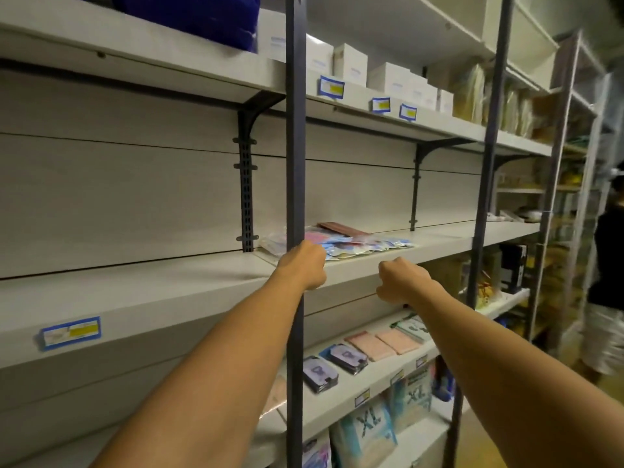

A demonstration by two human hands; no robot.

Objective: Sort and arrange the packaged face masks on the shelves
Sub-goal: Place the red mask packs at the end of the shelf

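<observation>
A loose pile of packaged face masks (364, 244), blue, pink and brown, lies on the middle shelf (439, 243) just right of the dark upright post (296, 163). My left hand (304, 265) reaches in front of that post. Its curled fingers meet the near left edge of the pile and seem to grip a blue pack there; the fingertips are hidden. My right hand (401, 280) hangs as a loose fist at the shelf's front edge, a little right of the pile, holding nothing I can see. More mask packs (381, 346) lie in a row on the shelf below.
White boxes (388, 76) and price tags (331, 86) sit on the upper shelf. Large "XL" packages (368, 430) fill the lowest shelf. A second dark post (486, 163) stands to the right. A person (607, 265) stands in the aisle at far right.
</observation>
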